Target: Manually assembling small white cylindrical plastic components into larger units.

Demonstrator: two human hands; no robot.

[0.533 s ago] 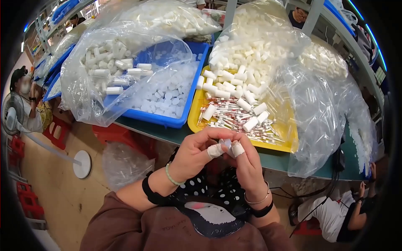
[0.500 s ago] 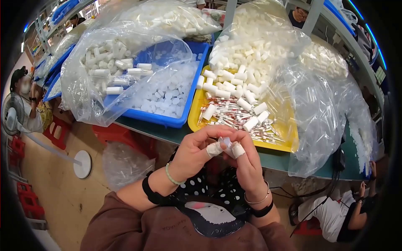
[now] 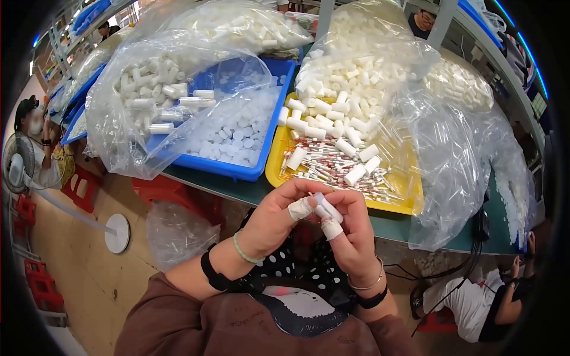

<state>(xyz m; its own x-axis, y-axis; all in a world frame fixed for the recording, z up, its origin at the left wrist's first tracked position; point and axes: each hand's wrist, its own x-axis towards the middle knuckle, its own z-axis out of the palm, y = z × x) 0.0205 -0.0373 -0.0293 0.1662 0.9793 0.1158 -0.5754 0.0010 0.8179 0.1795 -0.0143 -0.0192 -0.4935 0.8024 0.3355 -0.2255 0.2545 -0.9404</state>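
In front of my chest both hands meet around a small white plastic cylinder [image 3: 328,207]. My right hand [image 3: 355,234] grips its body between a taped thumb and the fingers. My left hand [image 3: 267,219] is closed at the far-left end, its taped thumb and fingertips pinched there; any small part between them is hidden. Just beyond lies the yellow tray [image 3: 409,204], holding thin white-and-red sticks [image 3: 329,157] and short white foam-like cylinders [image 3: 355,174].
Left of the yellow tray stands a blue tray [image 3: 237,172] with small white caps [image 3: 228,139] and a clear bag [image 3: 113,130] of ribbed white cylinders. Big bags of white pieces [image 3: 368,35] fill the back. A crumpled clear bag [image 3: 442,172] drapes over the table's front edge. Another person sits at right.
The white cylinder has tilted into view between my hands. My right thumb has shifted down along it, and my left thumb has moved slightly left.
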